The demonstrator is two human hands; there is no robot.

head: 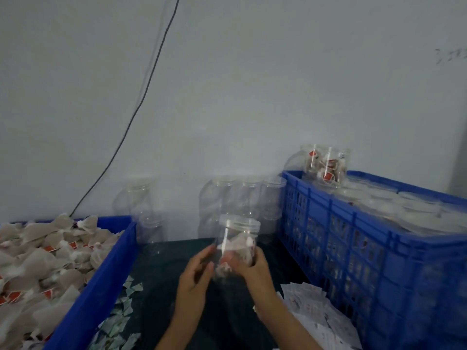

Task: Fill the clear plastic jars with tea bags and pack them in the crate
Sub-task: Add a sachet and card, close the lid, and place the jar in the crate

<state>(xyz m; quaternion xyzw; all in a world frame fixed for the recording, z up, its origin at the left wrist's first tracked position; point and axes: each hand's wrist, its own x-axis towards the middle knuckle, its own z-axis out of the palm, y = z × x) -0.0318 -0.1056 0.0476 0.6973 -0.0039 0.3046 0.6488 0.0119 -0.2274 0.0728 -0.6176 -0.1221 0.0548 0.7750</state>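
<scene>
Between the two blue containers, over the dark tabletop (161,286), I have a lidded clear jar (238,245) upright in front of me, part full of tea bags. My right hand (252,267) has its fingers curled round the jar's lower right side and grips it. My left hand (195,270) sits at the jar's left, fingers only loosely bent; the frame is blurred there, so I cannot tell whether it grips the wall or merely steadies it.

My guess is the jar is closed and ready for packing. To do that well I would keep the right hand's grip low and firm, check with the left that the lid is seated, then carry it upright over the crate wall and set it down on a flat spot so it doesn't tip.

On my right the blue slotted crate (353,238) is already crowded with capped jars, and one filled jar (326,166) stands on top at its far corner. On my left the blue bin (101,279) is heaped with loose tea bags (38,261). Empty jars (242,198) stand along the wall behind. Paper slips (310,306) lie beside the crate, and small paper scraps (123,311) beside the bin
</scene>
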